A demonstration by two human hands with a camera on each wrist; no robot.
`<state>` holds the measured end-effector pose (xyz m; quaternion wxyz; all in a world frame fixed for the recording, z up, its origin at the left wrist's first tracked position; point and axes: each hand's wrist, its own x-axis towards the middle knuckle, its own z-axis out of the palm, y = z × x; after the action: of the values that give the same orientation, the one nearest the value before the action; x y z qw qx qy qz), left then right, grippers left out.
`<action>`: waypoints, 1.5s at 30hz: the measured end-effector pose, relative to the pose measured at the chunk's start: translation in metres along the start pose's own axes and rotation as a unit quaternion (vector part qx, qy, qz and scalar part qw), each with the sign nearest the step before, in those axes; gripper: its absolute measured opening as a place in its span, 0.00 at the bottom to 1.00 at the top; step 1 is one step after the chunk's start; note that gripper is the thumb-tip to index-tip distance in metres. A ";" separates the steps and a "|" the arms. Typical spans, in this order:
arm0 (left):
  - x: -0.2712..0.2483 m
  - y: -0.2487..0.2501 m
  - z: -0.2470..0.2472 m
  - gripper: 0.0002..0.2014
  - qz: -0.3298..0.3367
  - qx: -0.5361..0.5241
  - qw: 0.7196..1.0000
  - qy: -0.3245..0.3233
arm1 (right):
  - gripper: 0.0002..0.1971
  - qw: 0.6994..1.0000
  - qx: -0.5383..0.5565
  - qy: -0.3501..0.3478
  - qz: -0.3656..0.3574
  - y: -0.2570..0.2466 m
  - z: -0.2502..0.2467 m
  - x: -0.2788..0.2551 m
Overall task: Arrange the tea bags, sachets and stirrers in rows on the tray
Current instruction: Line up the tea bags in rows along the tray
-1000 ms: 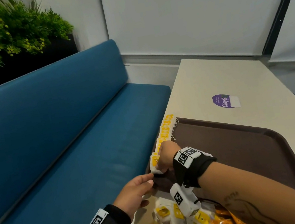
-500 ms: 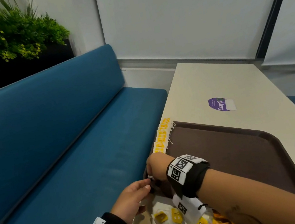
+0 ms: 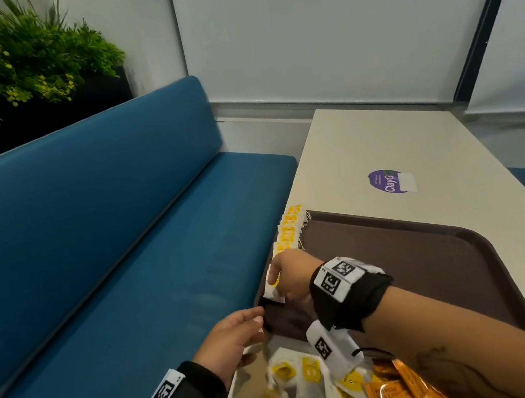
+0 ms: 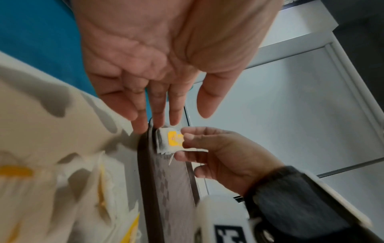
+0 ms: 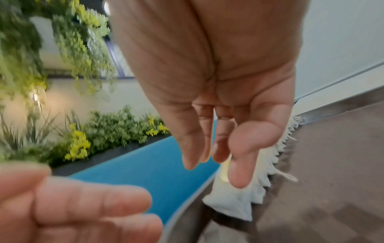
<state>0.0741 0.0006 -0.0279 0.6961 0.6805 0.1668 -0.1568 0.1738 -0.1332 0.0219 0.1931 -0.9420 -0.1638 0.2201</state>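
right hand (image 3: 289, 274) pinches tea bag (image 4: 170, 140) | left hand (image 4: 158, 69) spread | pinch clear only left-wrist

Right hand (image 3: 289, 276) reaching forward and left on a bare forearm, wrist banded (tattoo farther up the arm), thumb and fingers pinching a tea bag (image 4: 170, 140). Left hand (image 3: 231, 341) lower and nearer, in a dark sleeve with a wrist band, palm turned inward, fingers (image 4: 159, 105) straight and loosely together, tips just beside the right hand's, gripping nothing.
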 end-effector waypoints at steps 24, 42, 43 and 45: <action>-0.125 -0.032 0.006 0.60 0.097 0.480 0.866 -0.106 | 0.44 0.971 -0.172 -0.069 -0.150 0.013 0.063 -0.192; -0.103 -0.069 0.052 0.34 0.101 0.531 0.841 -0.006 | 0.20 0.994 -0.079 -0.025 -0.072 0.013 0.100 -0.176; -0.102 -0.069 0.052 0.31 0.097 0.512 0.853 -0.010 | 0.18 0.995 -0.061 -0.019 -0.071 0.014 0.100 -0.175; -0.101 -0.067 0.052 0.25 0.094 0.494 0.864 -0.015 | 0.14 0.997 -0.031 -0.009 -0.070 0.015 0.100 -0.175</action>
<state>-0.0450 -0.0541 -0.0416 0.2827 0.9453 -0.0076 -0.1627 -0.0189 -0.1860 -0.0059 0.1776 -0.9319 -0.2372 0.2091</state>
